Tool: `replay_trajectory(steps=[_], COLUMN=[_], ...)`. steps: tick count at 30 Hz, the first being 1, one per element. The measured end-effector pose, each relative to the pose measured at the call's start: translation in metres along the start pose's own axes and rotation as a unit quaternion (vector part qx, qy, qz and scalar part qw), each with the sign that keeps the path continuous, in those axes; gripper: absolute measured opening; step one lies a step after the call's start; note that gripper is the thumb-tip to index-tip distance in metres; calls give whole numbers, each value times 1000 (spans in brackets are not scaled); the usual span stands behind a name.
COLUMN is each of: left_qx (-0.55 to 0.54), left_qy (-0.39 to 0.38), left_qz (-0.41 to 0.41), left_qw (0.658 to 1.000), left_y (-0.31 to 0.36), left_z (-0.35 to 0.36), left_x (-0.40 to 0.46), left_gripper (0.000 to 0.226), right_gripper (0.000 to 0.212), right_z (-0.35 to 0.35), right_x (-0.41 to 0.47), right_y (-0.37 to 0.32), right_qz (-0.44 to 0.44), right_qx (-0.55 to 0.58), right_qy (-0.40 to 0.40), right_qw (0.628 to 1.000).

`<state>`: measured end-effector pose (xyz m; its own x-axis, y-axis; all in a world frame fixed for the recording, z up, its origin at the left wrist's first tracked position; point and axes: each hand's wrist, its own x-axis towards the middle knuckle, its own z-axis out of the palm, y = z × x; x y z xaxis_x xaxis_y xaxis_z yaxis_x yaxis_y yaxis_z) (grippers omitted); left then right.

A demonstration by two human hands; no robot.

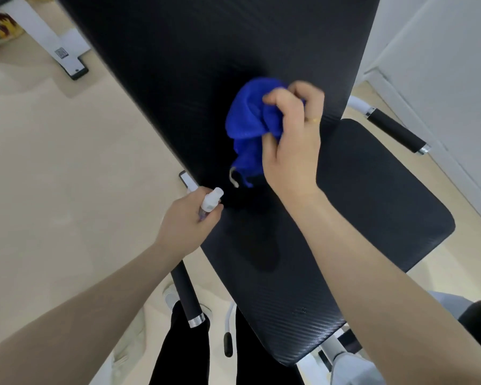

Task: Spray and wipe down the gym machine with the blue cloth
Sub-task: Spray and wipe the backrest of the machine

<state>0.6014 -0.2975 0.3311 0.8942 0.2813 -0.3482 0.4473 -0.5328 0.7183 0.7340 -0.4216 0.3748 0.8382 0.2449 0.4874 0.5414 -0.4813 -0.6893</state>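
Right hand [290, 143] grip bunches blue cloth [245, 120] against pad [178, 65]; left hand [185, 220] clasps spray bottle [210, 202].

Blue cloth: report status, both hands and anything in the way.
Right hand grips blue cloth, bunched against the black bench pad. Left hand grips spray bottle at the pad's edge. Nothing blocking the pad.

Blue cloth [246, 120] is bunched and gripped by right hand [290, 145], pressed on the black pad [178, 65] of the bench. Small spray bottle [210, 202] is held by left hand [185, 225] at pad's left edge. Seat pad [386, 204] lies at right, black handle [395, 132] beyond.
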Motion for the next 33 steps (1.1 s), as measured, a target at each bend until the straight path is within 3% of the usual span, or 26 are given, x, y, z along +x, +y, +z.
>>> replay_trajectory(steps=[2,5,7,10,12,16,18,20,23,26,27,29,31,33], left_qx=[20,26,16,12,1,12,0,-26,-36,-27,-24,-27,-27,-27], left_qy=[-18,-27,-27,-27,-36,-33,-30,-27,-22,-35,-38,-35,-29,-27], left_qz=[0,8,13,14,21,46,49,61,78,88,89,90,90,92], left_qw=[1000,999,999,999,999,998,998,997,996,995,995,995,995,995], left_y=[3,4,6,12,18,41,53,61,71,80,83,88,94,100], left_z=[-2,-4,-2,4,10,21,27,34,43,49,51,54,59,63], left_x=[0,-1,-3,-4,-4,2,10,19,31,41,43,49,53,57], left_gripper=[14,21,34,40,39,34,33,34,38,42,43,43,43,44], right_gripper=[36,41,47,46,40,39,37,39,45,40,37,31,26,24], right_z=[6,19,15,6,5,-8,-11,-9,-9,-18,-22,-27,-40,-49], right_x=[16,-12,-46,-76,-69,-17,10,19,-11,-35,-29,-3,33,64], right_y=[3,33,60,81,77,58,59,70,111,153,159,158,141,117], right_qz=[-41,-28,69,303,329,150,103,126,260,446,498,547,463,320], right_qx=[-53,-168,-198,-202,-138,-38,-15,-42,-149,-181,-121,48,115,149], right_qy=[15,-30,-129,-255,-204,-20,42,53,-60,-202,-177,-20,122,174], right_qw=[998,985,969,896,912,988,994,990,952,853,840,836,870,919])
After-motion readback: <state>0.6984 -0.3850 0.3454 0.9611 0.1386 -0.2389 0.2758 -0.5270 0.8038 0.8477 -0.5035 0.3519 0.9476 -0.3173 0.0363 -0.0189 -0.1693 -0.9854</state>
